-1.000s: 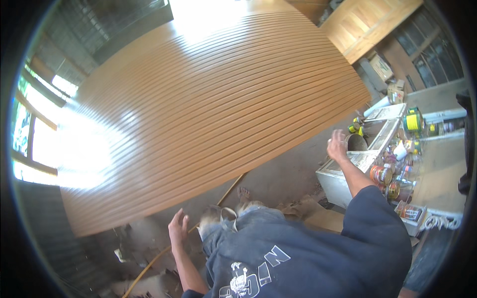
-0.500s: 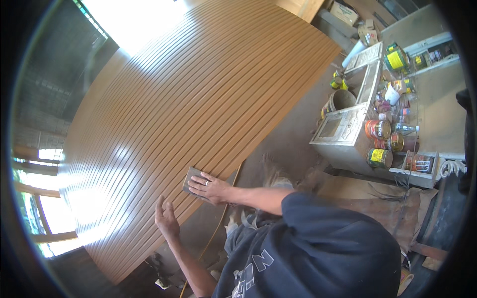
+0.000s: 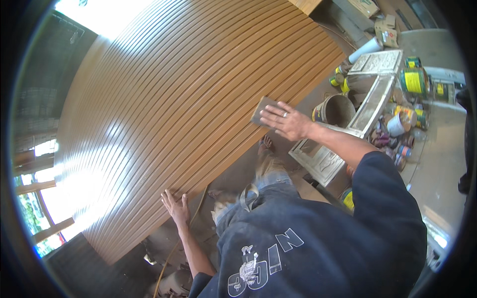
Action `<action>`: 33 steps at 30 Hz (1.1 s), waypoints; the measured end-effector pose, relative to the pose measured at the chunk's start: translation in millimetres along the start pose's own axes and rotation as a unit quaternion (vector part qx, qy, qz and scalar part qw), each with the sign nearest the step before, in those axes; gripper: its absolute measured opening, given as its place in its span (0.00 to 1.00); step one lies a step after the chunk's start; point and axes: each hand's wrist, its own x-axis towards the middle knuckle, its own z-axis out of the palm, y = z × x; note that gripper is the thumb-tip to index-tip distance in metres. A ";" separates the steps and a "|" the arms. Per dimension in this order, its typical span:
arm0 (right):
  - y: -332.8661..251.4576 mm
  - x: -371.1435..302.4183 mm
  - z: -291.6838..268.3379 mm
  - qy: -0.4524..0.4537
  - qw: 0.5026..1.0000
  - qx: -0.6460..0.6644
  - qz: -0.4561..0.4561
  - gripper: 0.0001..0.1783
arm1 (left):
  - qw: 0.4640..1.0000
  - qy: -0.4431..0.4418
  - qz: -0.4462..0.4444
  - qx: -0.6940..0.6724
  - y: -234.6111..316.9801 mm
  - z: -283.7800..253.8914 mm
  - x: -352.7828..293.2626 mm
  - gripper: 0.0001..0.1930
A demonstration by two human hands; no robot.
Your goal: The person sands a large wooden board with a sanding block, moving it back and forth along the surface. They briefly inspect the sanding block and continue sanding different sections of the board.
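A large brown wooden panel with long parallel grooves spreads out before me. My right hand, with a ring on one finger, has its fingers laid over a flat grey-brown sanding block. That block is at the near right edge of the panel, its underside hidden. Farther left along the same edge, my left hand is open, fingers spread, and appears to rest on the panel with nothing in it.
On the right stand a dusty bucket, a pale carved frame and several paint cans. A yellow hose or cord runs along the floor by my feet. Cardboard boxes sit at the far right.
My right hand and the sanding block have slid right and away along the panel's edge. My left hand has come down from a raised pose to the panel. The view has shifted.
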 end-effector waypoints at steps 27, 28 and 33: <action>9.0 -117.1 -30.4 0.057 0.936 -0.038 0.345 0.43 | 0.997 -0.012 -0.081 -0.012 -37.0 36.9 -168.2 0.45; -21.1 -100.8 -31.3 0.043 0.937 -0.026 0.345 0.43 | 0.990 -0.036 -0.126 -0.056 -50.5 40.4 -177.0 0.45; -207.2 -0.8 -20.3 0.028 0.950 -0.023 0.311 0.44 | 0.933 -0.158 -0.245 -0.210 -165.8 60.8 -222.6 0.41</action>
